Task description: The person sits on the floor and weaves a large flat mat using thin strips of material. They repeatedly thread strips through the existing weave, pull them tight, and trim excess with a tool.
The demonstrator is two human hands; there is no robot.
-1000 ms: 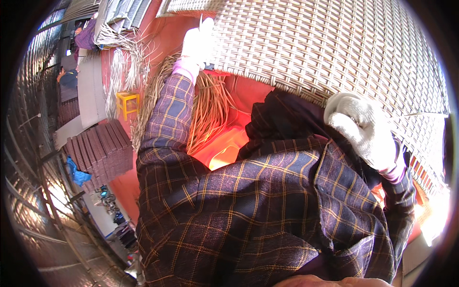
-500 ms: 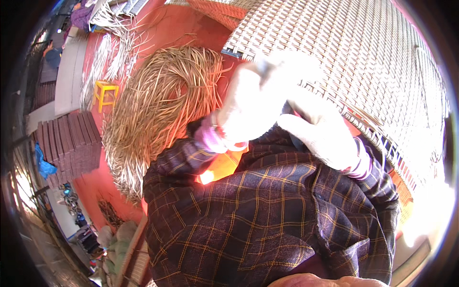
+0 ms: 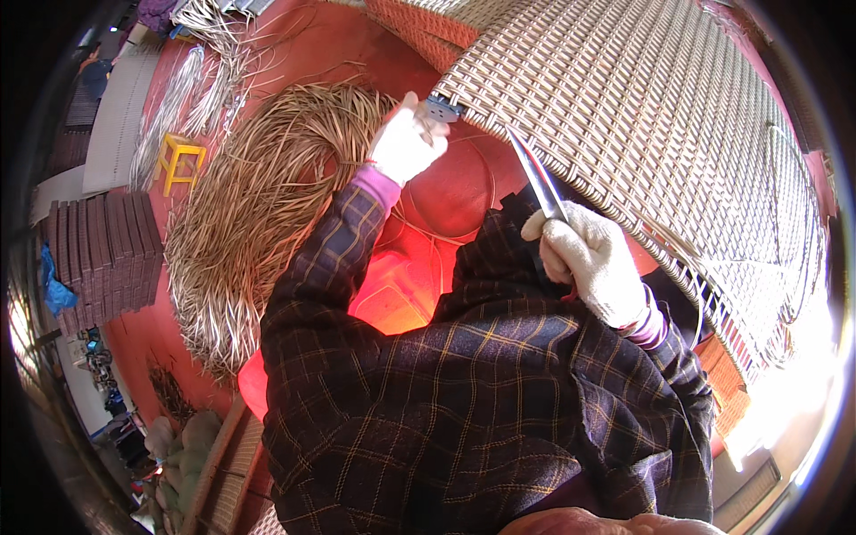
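A large woven wicker panel [image 3: 660, 116] slants across the upper right. My left hand [image 3: 406, 143], in a white glove, grips the panel's lower corner, where a small grey-blue piece [image 3: 440, 109] sticks out. My right hand [image 3: 593, 259], also gloved, is shut on a knife [image 3: 538, 176] whose blade points up toward the panel's edge. Both arms wear dark plaid sleeves.
A big heap of loose tan wicker strands [image 3: 259, 205] lies on the red floor to the left. Farther left are a small yellow stool [image 3: 178, 160], a stack of dark brown slabs [image 3: 102, 254] and bundles of pale strands [image 3: 192, 76]. A red plastic stool [image 3: 428, 259] sits below my hands.
My hands have parted: the left reached up to the panel's corner, the right dropped lower right and now shows a knife. The view has shifted slightly.
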